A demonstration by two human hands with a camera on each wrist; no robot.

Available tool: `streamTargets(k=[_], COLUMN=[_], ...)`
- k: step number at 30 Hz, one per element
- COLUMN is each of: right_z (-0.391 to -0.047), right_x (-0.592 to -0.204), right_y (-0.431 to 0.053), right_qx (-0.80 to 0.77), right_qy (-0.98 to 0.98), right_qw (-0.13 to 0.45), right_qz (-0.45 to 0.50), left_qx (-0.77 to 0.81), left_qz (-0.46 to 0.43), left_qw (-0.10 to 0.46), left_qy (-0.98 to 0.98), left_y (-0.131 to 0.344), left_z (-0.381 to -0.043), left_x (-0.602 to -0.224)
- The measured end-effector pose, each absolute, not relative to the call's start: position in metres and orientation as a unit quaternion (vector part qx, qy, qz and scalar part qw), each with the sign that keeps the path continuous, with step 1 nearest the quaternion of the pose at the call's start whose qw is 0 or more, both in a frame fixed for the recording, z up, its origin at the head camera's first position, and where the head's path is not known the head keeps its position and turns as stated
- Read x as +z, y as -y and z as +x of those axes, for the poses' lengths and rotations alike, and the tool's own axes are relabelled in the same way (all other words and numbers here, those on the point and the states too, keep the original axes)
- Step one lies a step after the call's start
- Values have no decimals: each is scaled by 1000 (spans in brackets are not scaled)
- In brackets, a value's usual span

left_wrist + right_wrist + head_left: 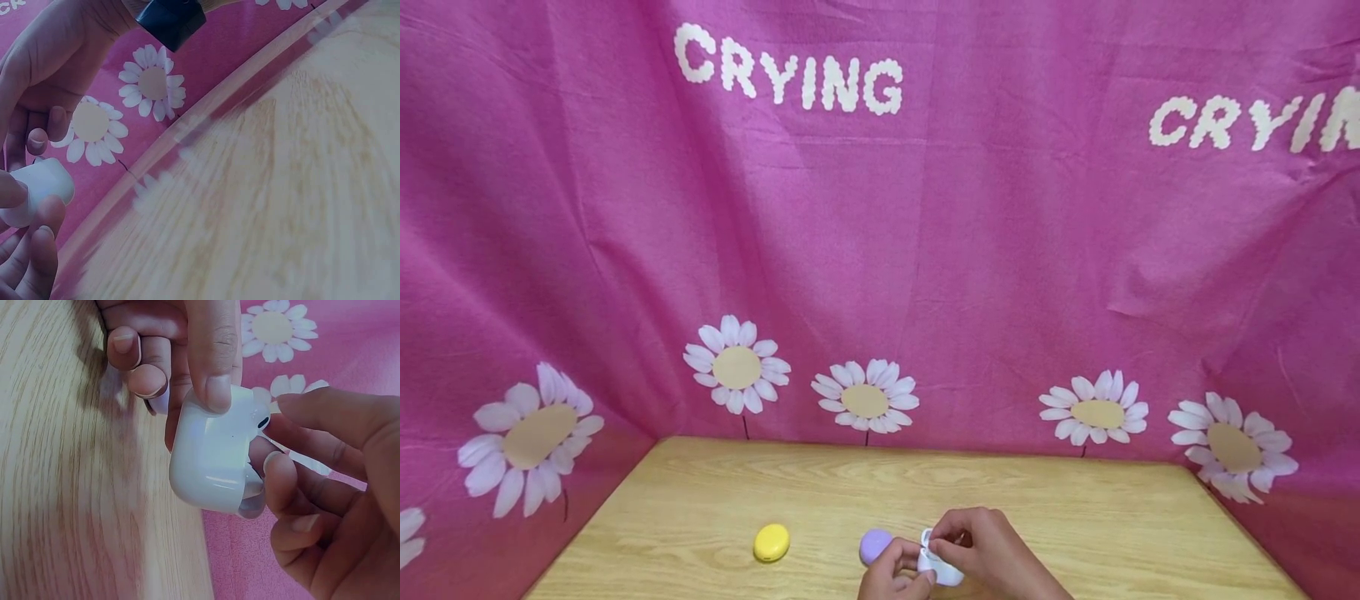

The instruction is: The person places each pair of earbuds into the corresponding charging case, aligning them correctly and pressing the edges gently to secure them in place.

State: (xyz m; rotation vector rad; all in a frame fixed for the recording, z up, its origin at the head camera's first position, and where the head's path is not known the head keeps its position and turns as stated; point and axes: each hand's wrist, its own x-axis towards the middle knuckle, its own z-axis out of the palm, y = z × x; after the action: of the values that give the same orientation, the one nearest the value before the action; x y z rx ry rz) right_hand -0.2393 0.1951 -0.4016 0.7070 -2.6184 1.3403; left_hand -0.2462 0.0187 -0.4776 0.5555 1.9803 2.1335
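My left hand grips a white earbud case above the table, the thumb pressed on its outer face. The case's lid stands open. In the right wrist view, a white earbud with a dark oval mark sticks out of the case mouth, and a second white earbud shows lower down. Fingertips of my right hand pinch about the upper earbud, partly covering it. Close beyond my left hand lies a purple rounded case. The left wrist view shows the white case between fingers.
A yellow rounded case sits on the wooden table, left of the purple one. Pink cloth with daisies and lettering hangs behind the table and along both sides. A dark device is strapped to my right wrist.
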Motion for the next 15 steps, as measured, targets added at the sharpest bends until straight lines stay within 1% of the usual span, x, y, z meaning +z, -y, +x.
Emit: streamTargets(k=[7, 15], right_z=[-239, -239], right_x=[-401, -402], right_y=[-195, -195], right_qx=[427, 429], right_qy=[872, 871], right_qw=[74, 69], right_qz=[229, 229], left_qx=[723, 715], left_qz=[186, 182], left_qw=[95, 87], left_qy=[-659, -669], left_y=[-19, -19], left_z=[-246, -246], left_x=[-476, -477])
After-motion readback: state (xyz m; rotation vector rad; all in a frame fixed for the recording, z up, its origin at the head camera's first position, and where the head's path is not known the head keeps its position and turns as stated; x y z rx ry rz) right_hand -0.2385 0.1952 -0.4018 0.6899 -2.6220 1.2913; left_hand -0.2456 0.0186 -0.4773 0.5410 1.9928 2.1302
